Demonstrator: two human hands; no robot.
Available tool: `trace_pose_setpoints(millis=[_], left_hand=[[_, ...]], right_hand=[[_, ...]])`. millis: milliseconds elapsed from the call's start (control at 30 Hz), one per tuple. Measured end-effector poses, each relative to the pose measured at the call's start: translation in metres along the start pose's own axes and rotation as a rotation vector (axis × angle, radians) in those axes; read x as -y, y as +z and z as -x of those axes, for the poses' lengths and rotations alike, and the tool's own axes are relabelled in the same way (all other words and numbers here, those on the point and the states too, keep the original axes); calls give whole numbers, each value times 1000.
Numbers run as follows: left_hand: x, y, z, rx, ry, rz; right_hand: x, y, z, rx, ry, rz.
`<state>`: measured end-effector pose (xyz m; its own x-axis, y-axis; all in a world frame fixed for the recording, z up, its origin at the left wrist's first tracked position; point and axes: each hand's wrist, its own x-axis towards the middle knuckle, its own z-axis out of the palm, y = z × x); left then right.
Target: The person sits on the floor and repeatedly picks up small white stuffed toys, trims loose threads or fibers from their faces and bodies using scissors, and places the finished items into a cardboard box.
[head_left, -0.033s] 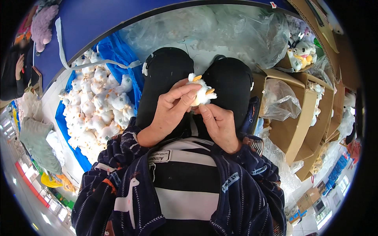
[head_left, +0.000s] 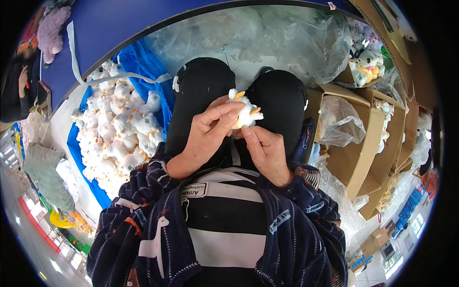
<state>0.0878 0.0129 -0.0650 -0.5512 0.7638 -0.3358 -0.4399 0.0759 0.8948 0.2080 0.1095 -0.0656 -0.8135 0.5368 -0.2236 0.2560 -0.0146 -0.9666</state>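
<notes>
Above my lap, between my knees, is a small white plush toy [head_left: 247, 115] with orange parts sticking out. My left hand [head_left: 206, 133] is closed round its left side, thumb and fingers pressing it. From the lower right, my right hand [head_left: 266, 149] pinches the toy's lower edge between thumb and forefinger. Whether those fingertips also hold something small, such as a needle or thread, I cannot make out. Left of my leg, a heap of similar white plush pieces [head_left: 112, 122] lies in a blue sack [head_left: 165, 88].
A blue table [head_left: 158, 12] spans the far side, with a pale strap [head_left: 76, 62] hanging off it. Clear plastic bags [head_left: 287, 43] lie beyond my knees. Open cardboard boxes [head_left: 356, 167] stand at my right. Another person's hand [head_left: 24, 81] shows at far left.
</notes>
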Motion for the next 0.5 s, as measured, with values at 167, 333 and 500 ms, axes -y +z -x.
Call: trace_pose_setpoints(millis=[167,333,500], left_hand=[[-1,0,0,1,7,-18],[1,1,0,-1,11,29],[1,1,-1,-4,4,42]], right_hand=[[3,0,-1,5,15,13],[5,-1,-1,14,37,19],[10,-1,-1,18,72,8]])
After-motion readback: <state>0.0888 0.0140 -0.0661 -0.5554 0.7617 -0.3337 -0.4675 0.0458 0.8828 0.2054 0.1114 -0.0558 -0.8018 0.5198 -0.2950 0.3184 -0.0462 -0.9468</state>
